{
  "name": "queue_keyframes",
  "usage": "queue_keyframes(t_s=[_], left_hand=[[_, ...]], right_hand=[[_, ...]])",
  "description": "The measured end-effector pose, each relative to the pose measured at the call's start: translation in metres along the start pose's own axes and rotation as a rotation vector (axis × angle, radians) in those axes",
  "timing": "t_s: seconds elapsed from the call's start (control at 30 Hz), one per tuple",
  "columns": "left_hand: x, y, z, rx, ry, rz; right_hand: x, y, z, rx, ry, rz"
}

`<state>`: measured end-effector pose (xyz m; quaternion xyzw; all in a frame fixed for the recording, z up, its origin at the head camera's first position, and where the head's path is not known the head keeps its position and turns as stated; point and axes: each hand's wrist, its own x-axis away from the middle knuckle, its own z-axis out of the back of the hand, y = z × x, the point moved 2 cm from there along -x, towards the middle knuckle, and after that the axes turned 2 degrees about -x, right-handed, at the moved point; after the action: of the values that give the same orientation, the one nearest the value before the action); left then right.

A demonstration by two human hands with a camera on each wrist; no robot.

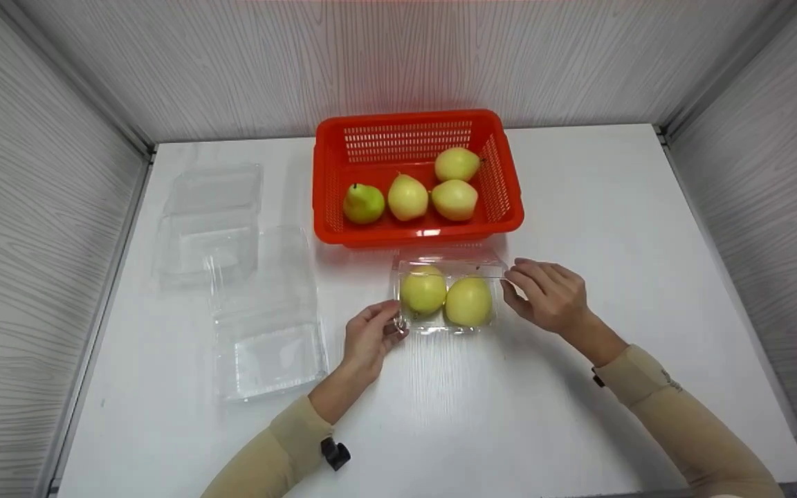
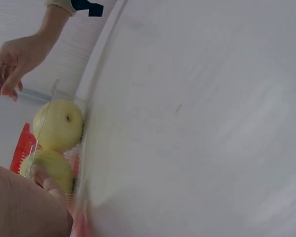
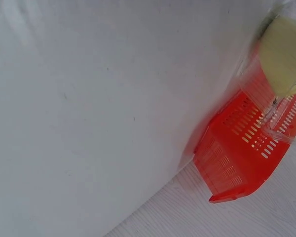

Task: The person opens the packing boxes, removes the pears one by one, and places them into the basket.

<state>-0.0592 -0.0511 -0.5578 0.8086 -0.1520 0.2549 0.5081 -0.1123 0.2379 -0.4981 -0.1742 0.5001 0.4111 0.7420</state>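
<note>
A clear plastic clamshell box [image 1: 433, 326] holds two yellow pears, the left pear [image 1: 423, 290] and the right pear [image 1: 469, 302]. With thumb and fingers, my left hand [image 1: 369, 339] grips the box's left side. At the upper right, the bent fingers of my right hand [image 1: 549, 296] pinch the edge of the clear lid, which looks partly raised. In the left wrist view the right hand [image 2: 19, 61] appears above the pears [image 2: 59, 123]; its contact with the clear plastic is hard to see there. The right wrist view leaves the right hand out.
Behind the box stands a red basket [image 1: 418, 238] with a green pear [image 1: 364, 205] and three yellow pears [image 1: 408, 198]. To the left lie open clear clamshells, a nearer one [image 1: 270, 353] and overlapping ones [image 1: 208, 228] farther back. Panels border the white table [image 1: 647, 277].
</note>
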Motion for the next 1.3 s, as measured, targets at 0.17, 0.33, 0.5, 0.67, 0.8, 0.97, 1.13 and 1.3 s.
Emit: queue_keyframes(t_s=[0.17,0.33,0.5,0.67,0.8,0.97,1.13,1.3], left_hand=[[-0.002,0.000,0.000,-0.017,0.005,0.008],[-0.001,-0.001,-0.001,-0.005,0.010,0.013],[0.002,-0.002,-0.002,-0.005,0.005,0.009],[0.004,-0.003,-0.001,-0.016,-0.002,0.007],[0.006,-0.005,0.001,-0.008,0.001,-0.001],[0.009,-0.006,0.004,-0.020,-0.001,-0.005],[0.013,-0.008,0.006,-0.025,-0.002,-0.009],[0.016,-0.011,0.008,0.007,0.006,-0.007]], right_hand=[[-0.002,0.001,-0.001,0.002,0.015,-0.017],[-0.003,0.003,-0.002,-0.001,0.031,-0.021],[-0.003,0.005,-0.003,0.006,0.019,-0.017],[-0.006,0.006,-0.003,0.013,0.024,-0.009],[-0.009,0.007,-0.004,0.023,0.028,-0.003],[-0.013,0.010,-0.006,0.037,0.052,-0.001],[-0.018,0.013,-0.009,0.048,0.077,0.018],[-0.023,0.016,-0.012,0.057,0.055,0.021]])
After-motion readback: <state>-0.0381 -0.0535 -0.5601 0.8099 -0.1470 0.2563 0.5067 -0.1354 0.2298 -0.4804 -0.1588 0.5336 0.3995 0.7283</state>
